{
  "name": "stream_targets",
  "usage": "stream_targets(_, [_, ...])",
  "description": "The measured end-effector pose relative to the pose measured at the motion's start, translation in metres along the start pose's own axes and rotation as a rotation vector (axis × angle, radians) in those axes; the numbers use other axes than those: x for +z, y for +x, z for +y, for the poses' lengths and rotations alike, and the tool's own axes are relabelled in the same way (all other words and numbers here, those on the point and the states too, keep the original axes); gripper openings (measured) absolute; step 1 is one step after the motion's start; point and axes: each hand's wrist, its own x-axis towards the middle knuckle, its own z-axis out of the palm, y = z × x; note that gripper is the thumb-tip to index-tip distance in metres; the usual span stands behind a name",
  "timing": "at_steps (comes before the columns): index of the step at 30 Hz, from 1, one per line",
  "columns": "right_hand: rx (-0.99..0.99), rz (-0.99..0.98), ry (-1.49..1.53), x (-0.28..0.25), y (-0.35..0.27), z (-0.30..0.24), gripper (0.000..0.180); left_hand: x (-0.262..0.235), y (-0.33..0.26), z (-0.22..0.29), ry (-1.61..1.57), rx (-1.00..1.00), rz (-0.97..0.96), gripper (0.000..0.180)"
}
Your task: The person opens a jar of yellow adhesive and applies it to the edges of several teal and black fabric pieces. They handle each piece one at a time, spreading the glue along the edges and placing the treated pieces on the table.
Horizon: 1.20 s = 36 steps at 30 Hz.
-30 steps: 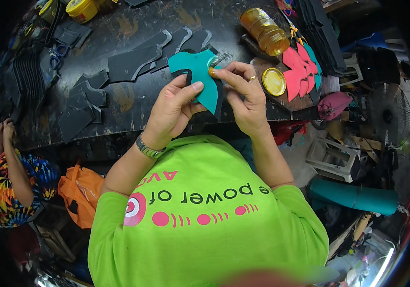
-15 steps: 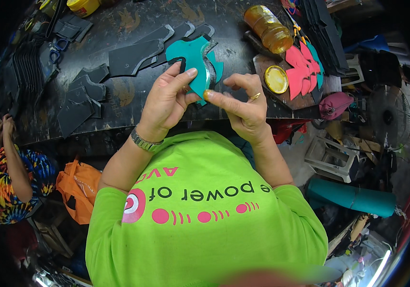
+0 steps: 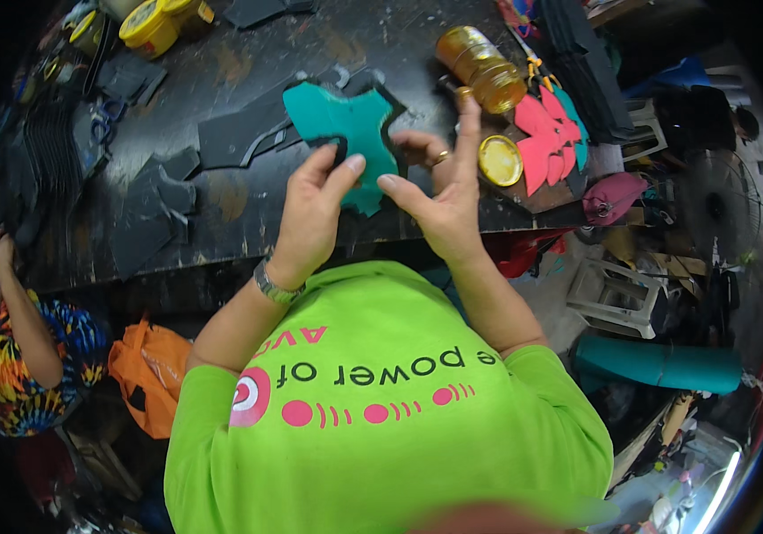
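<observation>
A teal cut-out sheet piece (image 3: pixel 346 120) with curved, dark-edged sides is held above the dark workbench. My left hand (image 3: pixel 312 209) grips its lower left part, thumb on top and fingers partly hidden beneath. At the lower right edge, my right hand (image 3: pixel 444 191) has its thumb and a bent finger against the piece, while the index finger points up with a brownish smear on its tip. Beyond that fingertip lies a jar of amber, glue-like stuff (image 3: pixel 481 67) on its side. Its round yellowish lid (image 3: pixel 500 160) rests nearer, right of my right hand.
Black cut pieces (image 3: pixel 239 133) lie on the workbench (image 3: pixel 310 40), with stacked black strips (image 3: pixel 48 147) and blue-handled scissors (image 3: pixel 104 125) at left. Red cut-outs (image 3: pixel 546 138) sit at right. Yellow tubs (image 3: pixel 150 27) stand far left. Another person's hand (image 3: pixel 4 251) touches the bench's left end.
The teal piece has turned to show a broader face. My right hand's index finger has left its lower tip and lifted up, while the thumb has come to its edge.
</observation>
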Motion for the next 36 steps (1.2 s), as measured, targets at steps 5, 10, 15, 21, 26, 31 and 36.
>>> stream_targets(5, [0.076,0.029,0.192,-0.002,0.018,-0.010,0.105,-0.007,-0.002,0.009,0.525,0.143,-0.063,0.029])
stream_targets(10, [-0.121,0.101,0.031,-0.072,0.086,-0.010,0.098,-0.026,-0.005,0.019,1.157,0.376,-0.092,0.051])
stream_targets(15, [-0.009,0.265,-0.209,-0.152,0.210,0.022,0.097,-0.028,-0.012,0.010,1.429,0.361,-0.080,0.060])
stream_targets(21, [0.330,0.358,-0.362,-0.182,0.289,0.085,0.101,-0.021,-0.004,0.006,1.528,0.411,-0.059,0.068])
stream_targets(26, [0.123,0.338,-1.037,-0.198,0.278,0.096,0.094,-0.021,0.005,0.012,1.497,0.367,-0.113,0.071])
stream_targets(31, [0.029,0.217,-0.451,-0.200,0.190,0.031,0.068,-0.024,0.009,0.013,1.492,0.348,-0.107,0.077])
stream_targets(36, [0.059,-0.006,-0.522,-0.172,0.072,-0.028,0.032,-0.025,0.024,0.019,1.479,0.222,-0.144,0.081])
